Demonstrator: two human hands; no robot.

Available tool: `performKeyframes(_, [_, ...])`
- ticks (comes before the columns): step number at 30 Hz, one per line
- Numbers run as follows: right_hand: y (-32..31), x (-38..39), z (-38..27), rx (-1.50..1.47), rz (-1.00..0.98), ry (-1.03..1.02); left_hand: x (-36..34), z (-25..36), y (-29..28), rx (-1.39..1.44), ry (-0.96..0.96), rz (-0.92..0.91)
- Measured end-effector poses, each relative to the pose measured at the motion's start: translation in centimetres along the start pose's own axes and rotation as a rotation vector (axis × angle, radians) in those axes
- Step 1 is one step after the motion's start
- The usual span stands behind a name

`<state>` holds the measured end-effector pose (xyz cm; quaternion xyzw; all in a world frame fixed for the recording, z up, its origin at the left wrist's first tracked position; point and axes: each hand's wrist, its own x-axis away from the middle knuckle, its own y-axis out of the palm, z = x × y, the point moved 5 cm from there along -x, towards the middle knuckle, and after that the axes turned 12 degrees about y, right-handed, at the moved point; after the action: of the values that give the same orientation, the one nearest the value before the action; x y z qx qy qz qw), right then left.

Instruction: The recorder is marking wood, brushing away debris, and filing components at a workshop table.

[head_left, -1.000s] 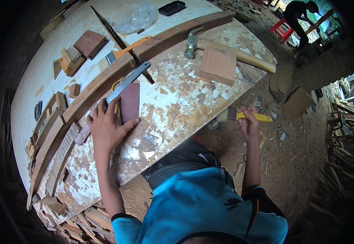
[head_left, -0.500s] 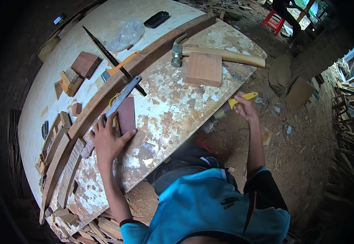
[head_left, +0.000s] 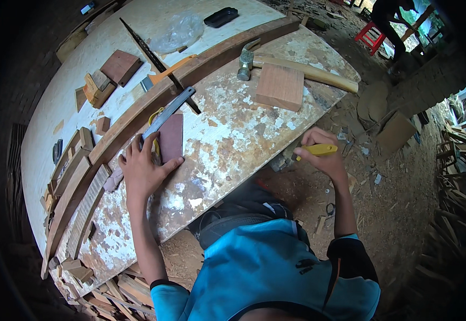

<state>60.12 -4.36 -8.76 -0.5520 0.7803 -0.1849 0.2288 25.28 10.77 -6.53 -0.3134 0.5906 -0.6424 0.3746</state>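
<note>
My left hand [head_left: 143, 170] lies flat on the worn workbench [head_left: 227, 139], fingers spread, touching the near end of a small dark reddish board [head_left: 171, 137] and a grey metal square [head_left: 167, 112] that lies across it. My right hand [head_left: 321, 155] is at the bench's near edge, closed around a yellow-handled tool [head_left: 318, 150] whose tip points at the bench edge. A light wooden block [head_left: 280, 86] and a hammer [head_left: 292, 67] with a long wooden handle lie farther along the bench.
A long wooden rail [head_left: 152, 101] divides the bench. Beyond it lie a saw blade [head_left: 152, 56], wood offcuts [head_left: 96, 88], a brown board [head_left: 120, 67], a plastic bag [head_left: 178, 33] and a black case [head_left: 221, 16]. Scrap wood covers the dirt floor [head_left: 404, 176]. Another person [head_left: 393, 16] stands by a red stool [head_left: 371, 37].
The view has shifted a little. My right hand with the yellow-handled tool has come closer to the bench edge. My left hand stays on the dark board.
</note>
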Motion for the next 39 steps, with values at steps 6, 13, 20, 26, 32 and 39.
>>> performKeyframes(6, [4.5,1.8,-2.9,-0.114,-0.012,-0.031,-0.5,0.2,-0.1,0.021,0.014,0.018])
performKeyframes(13, [7.1,2.4,-4.1,0.431,-0.034,-0.200,-0.3,-0.1,-0.4,-0.008,-0.010,0.047])
performKeyframes(20, [6.5,2.3,-3.7,0.198,0.094,-0.115,-0.4,0.2,-0.4,0.006,0.022,-0.080])
performKeyframes(26, [5.8,2.9,-3.2,0.211,0.084,-0.107,-0.1,0.4,0.0,0.035,0.034,-0.092])
performKeyframes(32, [6.4,2.0,-3.3,0.261,0.095,-0.236,-0.6,-0.3,0.2,0.040,0.014,-0.099])
performKeyframes(39, [5.0,1.9,-3.9,0.336,-0.062,-0.102,0.0,-1.1,-0.1,-0.053,-0.043,-0.090])
